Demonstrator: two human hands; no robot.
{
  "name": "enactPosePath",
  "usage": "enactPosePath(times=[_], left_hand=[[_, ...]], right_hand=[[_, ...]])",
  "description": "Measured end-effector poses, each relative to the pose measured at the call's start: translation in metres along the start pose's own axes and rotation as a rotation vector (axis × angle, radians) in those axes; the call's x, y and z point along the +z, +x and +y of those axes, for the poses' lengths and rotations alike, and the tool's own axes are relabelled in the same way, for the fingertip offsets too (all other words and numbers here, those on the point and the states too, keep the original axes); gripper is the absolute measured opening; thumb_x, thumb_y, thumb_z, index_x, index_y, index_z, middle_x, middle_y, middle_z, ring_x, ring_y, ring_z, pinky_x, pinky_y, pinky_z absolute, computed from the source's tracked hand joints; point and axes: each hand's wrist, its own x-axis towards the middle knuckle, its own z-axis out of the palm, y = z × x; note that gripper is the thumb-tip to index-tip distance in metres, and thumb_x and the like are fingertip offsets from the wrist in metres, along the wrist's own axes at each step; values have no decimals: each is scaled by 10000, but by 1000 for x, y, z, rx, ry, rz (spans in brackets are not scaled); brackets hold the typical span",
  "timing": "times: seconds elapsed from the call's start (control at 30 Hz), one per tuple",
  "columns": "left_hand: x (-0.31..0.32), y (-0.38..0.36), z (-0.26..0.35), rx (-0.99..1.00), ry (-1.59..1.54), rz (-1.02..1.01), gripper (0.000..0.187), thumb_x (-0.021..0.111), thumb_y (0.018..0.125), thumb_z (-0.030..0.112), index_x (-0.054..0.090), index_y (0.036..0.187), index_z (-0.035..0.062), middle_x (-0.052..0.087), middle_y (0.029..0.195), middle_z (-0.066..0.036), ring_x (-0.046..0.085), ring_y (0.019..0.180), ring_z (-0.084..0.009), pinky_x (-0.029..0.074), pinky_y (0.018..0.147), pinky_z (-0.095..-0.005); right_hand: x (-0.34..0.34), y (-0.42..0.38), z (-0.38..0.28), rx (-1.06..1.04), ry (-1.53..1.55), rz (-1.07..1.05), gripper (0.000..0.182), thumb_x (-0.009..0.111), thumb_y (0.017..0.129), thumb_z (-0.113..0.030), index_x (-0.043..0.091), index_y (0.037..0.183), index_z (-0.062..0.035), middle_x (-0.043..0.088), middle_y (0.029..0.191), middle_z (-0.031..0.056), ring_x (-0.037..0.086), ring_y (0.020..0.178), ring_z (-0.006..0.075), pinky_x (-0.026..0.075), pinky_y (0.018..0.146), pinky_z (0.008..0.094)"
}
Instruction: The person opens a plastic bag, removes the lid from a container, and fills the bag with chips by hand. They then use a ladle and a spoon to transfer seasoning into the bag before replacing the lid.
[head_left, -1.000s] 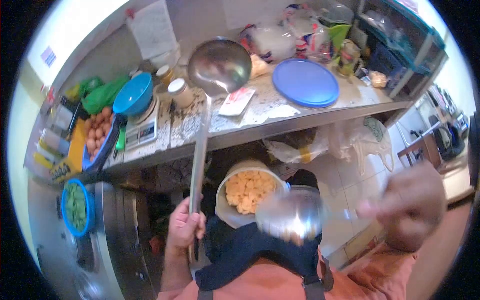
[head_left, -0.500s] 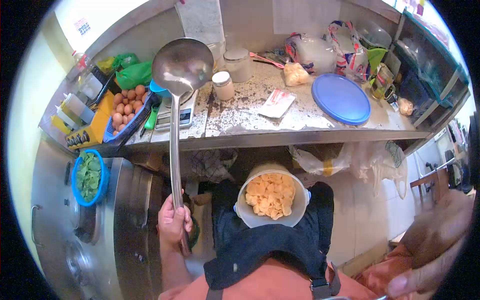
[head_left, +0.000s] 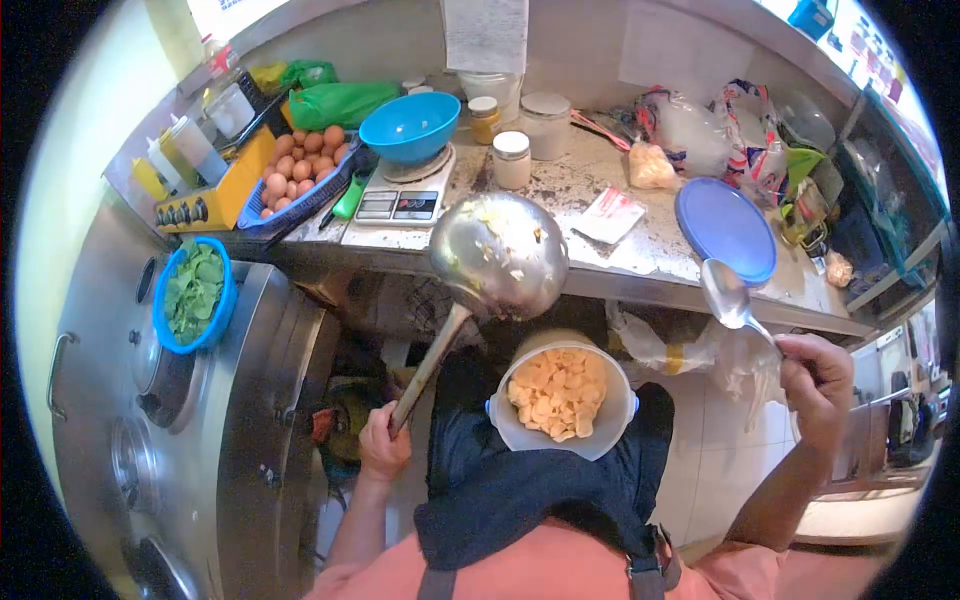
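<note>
My left hand (head_left: 385, 445) is closed round the handle of a large metal ladle (head_left: 500, 255). The ladle tilts to the right, the rounded underside of its bowl facing me with bits of food stuck on it. Below and right of that bowl, a whitish bucket (head_left: 515, 430) full of pale orange chunks (head_left: 560, 390) stands between my knees. My right hand (head_left: 815, 390) grips a metal spoon (head_left: 727, 295) by its handle, off to the right and apart from the bucket. The spoon's bowl overlaps the blue round lid (head_left: 725, 225) in view.
On the counter (head_left: 470, 250) are a scale (head_left: 405, 200) bearing a blue bowl (head_left: 410, 127), a basket of eggs (head_left: 300, 165), jars (head_left: 512, 160) and a white-red packet (head_left: 610, 215). A blue basket of leafy greens (head_left: 195, 290) sits on the steel unit at left. Plastic bags (head_left: 670, 335) hang below the counter.
The ladle has swung from upright at upper left to a tilt near the bucket, its bowl turned over. My right hand, blurred at lower right before, has risen and now shows a spoon.
</note>
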Motion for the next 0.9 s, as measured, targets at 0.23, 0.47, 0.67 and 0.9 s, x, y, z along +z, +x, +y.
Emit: enactPosePath(times=[0.23, 0.47, 0.67, 0.9], left_hand=[[9, -33, -13, 27, -28, -4, 419, 666, 798, 57, 493, 1179, 22, 592, 938, -209, 597, 768, -416, 499, 665, -472], [18, -39, -10, -34, -88, -35, 357, 681, 811, 99, 507, 1117, 38, 584, 886, -194, 590, 743, -408, 485, 643, -467], [23, -29, 2, -3, -84, -79, 384, 699, 856, 348, 547, 1054, 57, 583, 844, -158, 589, 710, -386, 471, 599, -456], [41, -16, 17, 56, -126, -99, 387, 643, 890, 423, 563, 1017, 67, 575, 815, -148, 580, 675, -372, 454, 566, -450]], right_hand=[[39, 13, 9, 128, 55, -144, 237, 569, 859, 33, 673, 1070, 12, 584, 730, -26, 482, 619, 29, 370, 538, 183], [76, 28, 15, 8, 2, -216, 220, 534, 882, 33, 656, 1063, 10, 616, 787, 25, 535, 706, 57, 448, 653, 220], [101, 52, 4, -266, -331, -185, 176, 601, 864, -44, 673, 1021, -16, 695, 947, 181, 678, 882, 333, 526, 782, 383], [85, 42, 20, -222, -334, -106, 188, 591, 862, -60, 686, 1018, -16, 694, 944, 192, 681, 878, 341, 535, 786, 394]])
